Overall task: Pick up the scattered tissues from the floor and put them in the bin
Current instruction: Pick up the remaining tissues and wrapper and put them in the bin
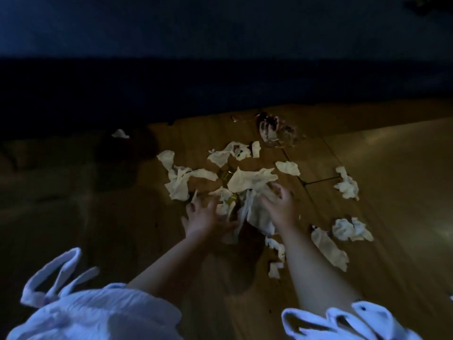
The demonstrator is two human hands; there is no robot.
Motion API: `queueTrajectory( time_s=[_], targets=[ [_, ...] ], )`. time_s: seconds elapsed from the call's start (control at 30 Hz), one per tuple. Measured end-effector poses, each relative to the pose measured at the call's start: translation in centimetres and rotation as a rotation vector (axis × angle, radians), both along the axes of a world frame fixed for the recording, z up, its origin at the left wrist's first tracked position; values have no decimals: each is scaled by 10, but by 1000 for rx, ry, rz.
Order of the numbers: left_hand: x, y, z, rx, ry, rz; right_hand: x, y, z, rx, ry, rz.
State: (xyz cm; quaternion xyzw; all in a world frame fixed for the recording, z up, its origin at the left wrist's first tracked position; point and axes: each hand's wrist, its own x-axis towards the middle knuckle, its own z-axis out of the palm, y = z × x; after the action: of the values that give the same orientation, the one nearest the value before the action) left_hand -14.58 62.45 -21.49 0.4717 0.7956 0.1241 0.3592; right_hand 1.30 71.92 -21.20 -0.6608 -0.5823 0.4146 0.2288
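Several white crumpled tissues lie scattered on the wooden floor (392, 168). A large tissue (250, 179) tops the middle heap, another tissue (179, 182) lies to its left, and more tissues (348, 185) (350, 230) (328, 246) lie to the right. My left hand (206, 217) rests with spread fingers on the near left side of the heap. My right hand (279, 204) lies with spread fingers on a bunched tissue (255, 214), which sits between both hands. No bin can be made out in the dim view.
A shiny, crumpled clear object (274, 131) with a tissue in it lies beyond the heap. Small yellow wrappers (226, 175) show under the tissues. A lone tissue (120, 134) lies far left by a dark wall or furniture edge (220, 82). A dark patch (122, 163) covers the floor's left.
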Motion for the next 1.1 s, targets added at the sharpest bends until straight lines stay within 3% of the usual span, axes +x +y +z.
queueTrajectory(
  time_s=[0.1,0.17,0.23,0.37,0.4,0.43,0.53,0.57,0.73,0.93,1.1],
  targets=[
    [11,-19,-13,30,143,-87,1,-5,-18,20,-223,226],
    [13,-30,-16,67,158,-97,1,-7,-21,49,-271,345],
    [16,-39,-10,145,-137,96,2,-12,-20,76,-231,394],
    [15,-45,12,178,-1012,654,10,-22,-9,136,-212,291],
    [13,-46,12,206,-1088,680,14,-21,-1,120,-150,229],
    [10,-48,13,241,-1056,637,19,-19,7,80,-76,174],
    [7,-51,6,290,-473,295,41,-21,38,-9,82,97],
    [8,-51,5,297,-380,255,50,-23,44,-10,108,64],
    [20,-51,13,284,-448,294,91,-51,29,15,-36,-164],
    [35,-63,17,314,-500,243,106,-66,-7,-106,-312,21],
    [25,-63,17,335,-562,358,91,-60,14,26,-138,-60]
  ],
)
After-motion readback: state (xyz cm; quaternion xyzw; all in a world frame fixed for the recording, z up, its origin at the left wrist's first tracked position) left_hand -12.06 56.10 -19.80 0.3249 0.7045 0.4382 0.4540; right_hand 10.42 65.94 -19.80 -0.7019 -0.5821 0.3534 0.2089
